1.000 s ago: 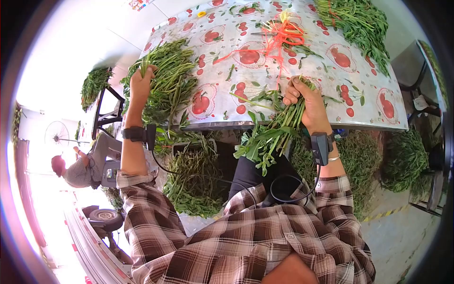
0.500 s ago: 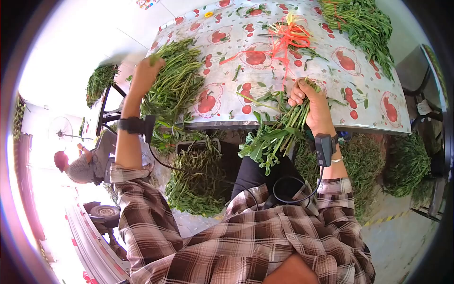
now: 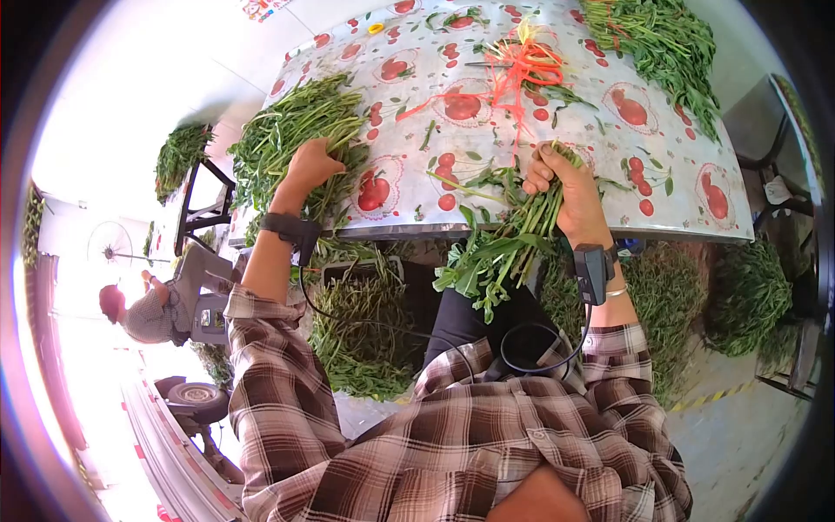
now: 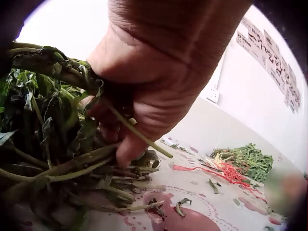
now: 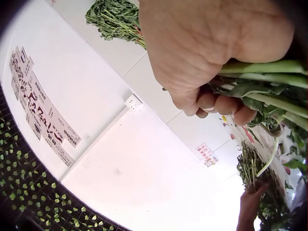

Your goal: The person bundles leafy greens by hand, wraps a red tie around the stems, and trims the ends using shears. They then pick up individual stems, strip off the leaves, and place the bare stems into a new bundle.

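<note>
My right hand point(image 3: 567, 193) grips a bunch of leafy green stems point(image 3: 513, 248) at the table's front edge, its leaves hanging down toward my lap. In the right wrist view, the fingers point(image 5: 226, 103) curl round the cut stems point(image 5: 269, 72). My left hand point(image 3: 309, 167) is at the right side of a heap of leafy stems point(image 3: 291, 122) on the left of the table. The left wrist view has its thumb and fingers curled among the stems point(image 4: 72, 173), one stem poking out past the thumb. The heap partly hides those fingertips.
Orange-handled scissors point(image 3: 544, 68) and red plastic ties point(image 3: 513, 78) lie mid-table on the patterned tablecloth point(image 3: 626, 113). Another leafy pile point(image 3: 661, 52) is at the back right. Below the table stands a crate of greens point(image 3: 361, 322). Another person point(image 3: 143, 309) sits far left.
My left hand went from the heap's far left, where it held some greenery a second ago, to the heap's right side. My right hand keeps its bunch in nearly the same place.
</note>
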`<state>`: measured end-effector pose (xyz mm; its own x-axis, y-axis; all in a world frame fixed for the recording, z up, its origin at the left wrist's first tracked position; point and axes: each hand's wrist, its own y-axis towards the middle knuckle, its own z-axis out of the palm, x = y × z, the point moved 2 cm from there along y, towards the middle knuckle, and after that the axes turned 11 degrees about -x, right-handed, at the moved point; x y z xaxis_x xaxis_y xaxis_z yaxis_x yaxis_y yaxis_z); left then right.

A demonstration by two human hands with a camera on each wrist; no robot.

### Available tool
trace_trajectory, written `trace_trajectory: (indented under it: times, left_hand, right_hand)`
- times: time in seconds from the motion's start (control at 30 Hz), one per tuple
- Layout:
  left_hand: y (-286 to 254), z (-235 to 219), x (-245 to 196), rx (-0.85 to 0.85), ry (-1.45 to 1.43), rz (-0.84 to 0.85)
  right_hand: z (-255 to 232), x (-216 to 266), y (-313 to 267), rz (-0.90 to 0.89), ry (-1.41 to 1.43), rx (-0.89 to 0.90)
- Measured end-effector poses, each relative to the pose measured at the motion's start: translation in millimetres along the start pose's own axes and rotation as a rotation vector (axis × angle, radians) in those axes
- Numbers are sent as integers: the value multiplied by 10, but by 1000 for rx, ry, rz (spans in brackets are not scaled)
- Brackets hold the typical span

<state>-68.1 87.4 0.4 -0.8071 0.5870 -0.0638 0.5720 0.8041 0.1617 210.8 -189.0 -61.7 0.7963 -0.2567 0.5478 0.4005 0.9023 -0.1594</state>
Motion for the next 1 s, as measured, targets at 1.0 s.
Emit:
trace_trajectory:
  times: [1.0]
  left_hand:
    - [-42,-691,369,-116,-541,-241]
  right_hand:
    - [-30,-11,23,1,12,52]
